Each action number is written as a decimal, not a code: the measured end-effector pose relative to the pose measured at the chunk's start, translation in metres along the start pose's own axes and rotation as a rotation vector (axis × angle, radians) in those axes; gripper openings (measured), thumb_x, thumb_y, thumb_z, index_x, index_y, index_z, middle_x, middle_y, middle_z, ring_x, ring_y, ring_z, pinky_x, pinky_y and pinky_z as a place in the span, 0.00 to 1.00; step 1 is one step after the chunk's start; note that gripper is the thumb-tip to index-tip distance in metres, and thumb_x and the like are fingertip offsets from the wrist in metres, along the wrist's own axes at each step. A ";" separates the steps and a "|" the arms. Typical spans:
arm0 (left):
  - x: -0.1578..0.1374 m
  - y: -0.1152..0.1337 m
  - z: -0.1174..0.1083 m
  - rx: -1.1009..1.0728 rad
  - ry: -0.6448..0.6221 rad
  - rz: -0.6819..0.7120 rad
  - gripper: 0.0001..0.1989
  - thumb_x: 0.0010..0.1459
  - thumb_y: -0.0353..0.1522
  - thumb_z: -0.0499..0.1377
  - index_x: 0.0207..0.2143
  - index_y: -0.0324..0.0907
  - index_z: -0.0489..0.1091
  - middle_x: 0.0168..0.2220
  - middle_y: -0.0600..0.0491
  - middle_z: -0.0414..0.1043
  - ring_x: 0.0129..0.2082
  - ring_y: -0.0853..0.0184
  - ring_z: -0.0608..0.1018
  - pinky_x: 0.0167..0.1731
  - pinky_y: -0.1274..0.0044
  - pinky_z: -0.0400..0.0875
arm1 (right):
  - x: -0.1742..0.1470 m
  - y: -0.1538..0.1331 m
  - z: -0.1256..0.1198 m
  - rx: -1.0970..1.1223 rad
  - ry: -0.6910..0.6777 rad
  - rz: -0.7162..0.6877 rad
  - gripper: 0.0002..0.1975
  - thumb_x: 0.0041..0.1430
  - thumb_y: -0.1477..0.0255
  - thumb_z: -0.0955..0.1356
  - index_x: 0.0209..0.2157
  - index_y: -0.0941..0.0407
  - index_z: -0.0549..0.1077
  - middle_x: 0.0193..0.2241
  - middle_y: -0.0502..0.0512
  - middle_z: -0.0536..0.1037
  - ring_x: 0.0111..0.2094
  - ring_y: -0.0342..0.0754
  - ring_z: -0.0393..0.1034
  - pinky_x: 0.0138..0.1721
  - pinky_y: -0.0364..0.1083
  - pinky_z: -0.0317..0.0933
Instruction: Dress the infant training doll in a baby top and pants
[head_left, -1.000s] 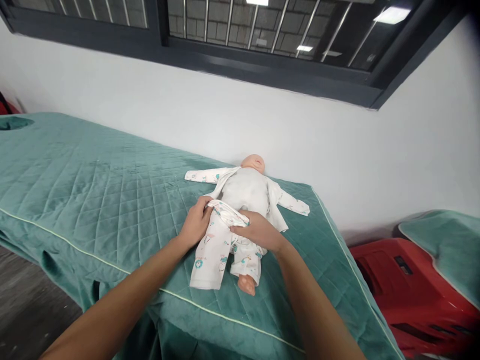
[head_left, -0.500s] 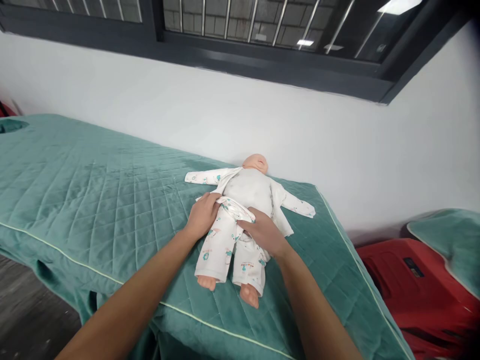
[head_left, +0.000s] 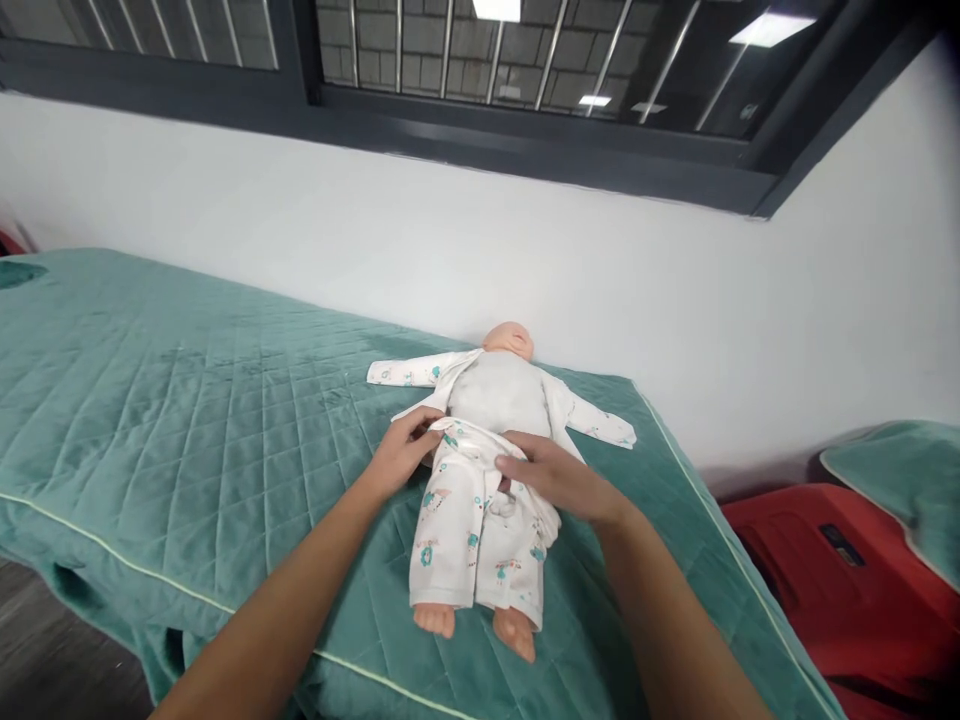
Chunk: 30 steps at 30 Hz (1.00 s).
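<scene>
A baby doll (head_left: 510, 340) lies on its back, head toward the wall and feet toward me. Its white printed jacket (head_left: 600, 422) is spread at the front, baring a whitish torso, with both sleeves stretched outward. White printed trousers (head_left: 448, 540) cover its legs and reach up to the hips; the bare feet stick out below. My left hand (head_left: 405, 448) pinches the trousers' waistband at the doll's hip on the left. My right hand (head_left: 551, 470) grips the waistband at the front right, its thumb over the cloth.
A green quilted cover (head_left: 225, 420) with pale piping lies over the bed under the doll. Behind it rises a white wall (head_left: 300, 220) with a dark-framed, barred window (head_left: 450, 120). A red plastic chair (head_left: 817, 570) with green cloth (head_left: 900, 480) stands at the right.
The trousers' waistband has been spread and straightened, and the legs have shifted to the right. My right hand has moved right along the waistband. The camera view has tilted slightly upward.
</scene>
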<state>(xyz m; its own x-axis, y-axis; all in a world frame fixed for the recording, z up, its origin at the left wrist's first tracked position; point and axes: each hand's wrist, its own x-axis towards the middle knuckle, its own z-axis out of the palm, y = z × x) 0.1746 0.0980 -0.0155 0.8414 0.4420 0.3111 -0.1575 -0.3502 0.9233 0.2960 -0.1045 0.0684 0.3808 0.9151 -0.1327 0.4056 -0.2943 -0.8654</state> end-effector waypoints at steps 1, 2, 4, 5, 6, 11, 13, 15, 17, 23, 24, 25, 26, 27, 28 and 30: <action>0.000 0.001 -0.001 -0.051 -0.024 -0.007 0.14 0.58 0.40 0.57 0.39 0.41 0.74 0.39 0.51 0.76 0.40 0.62 0.75 0.40 0.74 0.68 | 0.002 0.000 -0.007 0.017 -0.021 -0.009 0.20 0.60 0.52 0.65 0.36 0.56 0.74 0.30 0.51 0.74 0.32 0.46 0.66 0.33 0.44 0.59; 0.001 0.001 -0.002 -0.093 -0.039 -0.018 0.15 0.58 0.41 0.57 0.38 0.41 0.75 0.39 0.51 0.76 0.40 0.62 0.74 0.40 0.74 0.68 | 0.004 0.001 -0.012 0.038 -0.021 -0.013 0.21 0.60 0.52 0.65 0.34 0.57 0.74 0.28 0.50 0.73 0.30 0.44 0.64 0.32 0.44 0.57; 0.001 0.002 -0.003 -0.157 -0.037 -0.061 0.17 0.59 0.44 0.56 0.37 0.40 0.75 0.36 0.51 0.75 0.38 0.63 0.74 0.37 0.75 0.68 | 0.009 0.007 -0.017 0.102 0.013 -0.001 0.20 0.59 0.53 0.67 0.32 0.57 0.74 0.27 0.49 0.72 0.28 0.43 0.62 0.31 0.43 0.56; 0.002 0.002 -0.002 -0.177 -0.032 -0.092 0.19 0.60 0.46 0.55 0.35 0.40 0.75 0.33 0.51 0.74 0.36 0.63 0.73 0.35 0.75 0.67 | 0.012 0.011 -0.017 0.137 0.032 0.010 0.19 0.57 0.54 0.69 0.32 0.57 0.74 0.27 0.49 0.72 0.28 0.42 0.62 0.31 0.42 0.55; 0.002 0.002 -0.002 -0.187 -0.028 -0.124 0.20 0.60 0.47 0.54 0.32 0.40 0.74 0.31 0.52 0.73 0.34 0.64 0.72 0.33 0.76 0.66 | 0.013 0.016 -0.015 0.169 0.053 0.016 0.18 0.55 0.56 0.71 0.32 0.58 0.75 0.28 0.49 0.73 0.29 0.42 0.63 0.31 0.42 0.55; 0.003 0.005 -0.001 -0.137 -0.096 -0.139 0.16 0.57 0.44 0.60 0.27 0.40 0.70 0.28 0.55 0.67 0.30 0.68 0.68 0.31 0.77 0.63 | 0.011 0.037 -0.009 0.320 0.165 -0.001 0.17 0.56 0.56 0.71 0.31 0.57 0.74 0.27 0.48 0.72 0.26 0.40 0.62 0.29 0.41 0.54; 0.002 0.008 -0.002 -0.121 -0.155 -0.072 0.14 0.57 0.42 0.61 0.29 0.40 0.72 0.32 0.53 0.69 0.33 0.67 0.70 0.34 0.76 0.65 | 0.008 0.040 -0.011 0.372 0.162 -0.005 0.15 0.55 0.58 0.72 0.32 0.57 0.74 0.27 0.48 0.73 0.26 0.40 0.63 0.28 0.41 0.55; 0.000 0.011 -0.003 -0.091 -0.206 -0.014 0.13 0.57 0.42 0.61 0.33 0.41 0.75 0.36 0.51 0.70 0.36 0.65 0.71 0.38 0.75 0.66 | 0.005 0.038 -0.012 0.394 0.122 -0.019 0.14 0.52 0.61 0.74 0.35 0.56 0.74 0.30 0.50 0.76 0.29 0.42 0.67 0.31 0.42 0.59; -0.001 0.015 -0.003 -0.040 -0.241 0.018 0.13 0.56 0.42 0.62 0.36 0.43 0.77 0.39 0.50 0.69 0.40 0.63 0.72 0.43 0.73 0.66 | 0.003 0.035 -0.012 0.402 0.068 -0.037 0.14 0.50 0.64 0.75 0.36 0.56 0.74 0.34 0.53 0.78 0.34 0.44 0.71 0.35 0.43 0.62; 0.004 0.039 -0.003 0.142 -0.395 0.074 0.15 0.56 0.45 0.62 0.40 0.47 0.78 0.40 0.50 0.70 0.47 0.59 0.70 0.51 0.70 0.64 | 0.002 0.030 -0.002 0.412 0.112 -0.092 0.13 0.48 0.66 0.76 0.34 0.56 0.74 0.34 0.54 0.79 0.37 0.46 0.73 0.39 0.46 0.66; 0.007 0.044 -0.004 0.145 -0.431 0.075 0.16 0.58 0.46 0.59 0.40 0.46 0.77 0.40 0.50 0.71 0.46 0.59 0.71 0.50 0.71 0.65 | 0.003 0.031 0.000 0.418 0.143 -0.108 0.13 0.48 0.66 0.76 0.34 0.56 0.74 0.34 0.54 0.79 0.37 0.46 0.73 0.40 0.46 0.66; 0.011 0.049 -0.006 0.141 -0.460 0.074 0.17 0.60 0.46 0.56 0.40 0.45 0.77 0.40 0.50 0.72 0.45 0.60 0.72 0.48 0.72 0.66 | 0.004 0.032 0.001 0.426 0.177 -0.123 0.13 0.47 0.66 0.77 0.33 0.55 0.74 0.33 0.53 0.79 0.36 0.46 0.73 0.40 0.47 0.66; 0.014 0.053 -0.007 0.139 -0.480 0.071 0.19 0.62 0.46 0.53 0.40 0.45 0.77 0.39 0.50 0.73 0.43 0.61 0.73 0.46 0.73 0.66 | 0.006 0.033 0.003 0.434 0.218 -0.137 0.13 0.47 0.66 0.77 0.32 0.55 0.74 0.33 0.53 0.79 0.36 0.46 0.73 0.41 0.47 0.66; 0.018 0.057 -0.008 0.145 -0.495 0.065 0.20 0.63 0.46 0.52 0.38 0.44 0.78 0.38 0.51 0.74 0.41 0.61 0.73 0.43 0.74 0.67 | 0.007 0.034 0.004 0.439 0.268 -0.149 0.13 0.46 0.66 0.77 0.32 0.55 0.74 0.33 0.53 0.79 0.36 0.46 0.73 0.41 0.47 0.65; 0.022 0.061 -0.008 0.164 -0.509 0.057 0.20 0.63 0.46 0.52 0.36 0.43 0.78 0.36 0.51 0.75 0.38 0.62 0.74 0.40 0.75 0.67 | 0.009 0.035 0.005 0.443 0.328 -0.159 0.13 0.45 0.66 0.77 0.31 0.55 0.74 0.33 0.53 0.79 0.36 0.46 0.72 0.41 0.47 0.65; 0.029 0.066 -0.007 0.219 -0.536 0.039 0.17 0.58 0.46 0.58 0.31 0.43 0.77 0.32 0.53 0.74 0.33 0.64 0.73 0.32 0.77 0.65 | 0.012 0.037 0.005 0.445 0.458 -0.169 0.13 0.45 0.66 0.77 0.30 0.55 0.73 0.32 0.52 0.78 0.35 0.46 0.72 0.41 0.47 0.65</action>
<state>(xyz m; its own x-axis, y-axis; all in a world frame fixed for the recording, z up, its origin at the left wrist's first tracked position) 0.1850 0.0935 0.0560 0.9904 -0.0342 0.1337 -0.1306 -0.5458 0.8277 0.3112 -0.1031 0.0326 0.6969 0.6998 0.1567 0.1460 0.0756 -0.9864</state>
